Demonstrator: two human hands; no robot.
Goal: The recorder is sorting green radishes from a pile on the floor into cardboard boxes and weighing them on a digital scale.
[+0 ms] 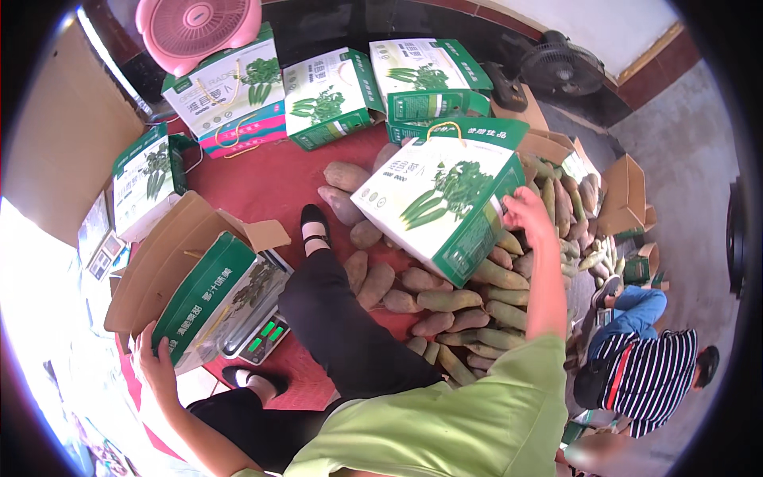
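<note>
My right hand [526, 213] is closed on the green side of a white and green gift box [433, 187] with pictures of green radishes. The box is tilted, over a pile of radishes [497, 298], and a yellow cord handle shows at its top. At the left, my left hand [156, 367] has its fingers and thumb closed on the edge of an open carton [211, 294], whose brown and green flaps stand up. The carton rests on a digital scale [262, 338] with lit green displays. What lies inside the carton is hidden.
More gift boxes [330, 95] stand along the back of the red mat [238, 179]. A pink fan [199, 28] and a black fan [560, 63] are behind them. Brown sweet-potato-like roots [346, 176] lie by my foot. A person in a striped shirt [652, 381] crouches at the right.
</note>
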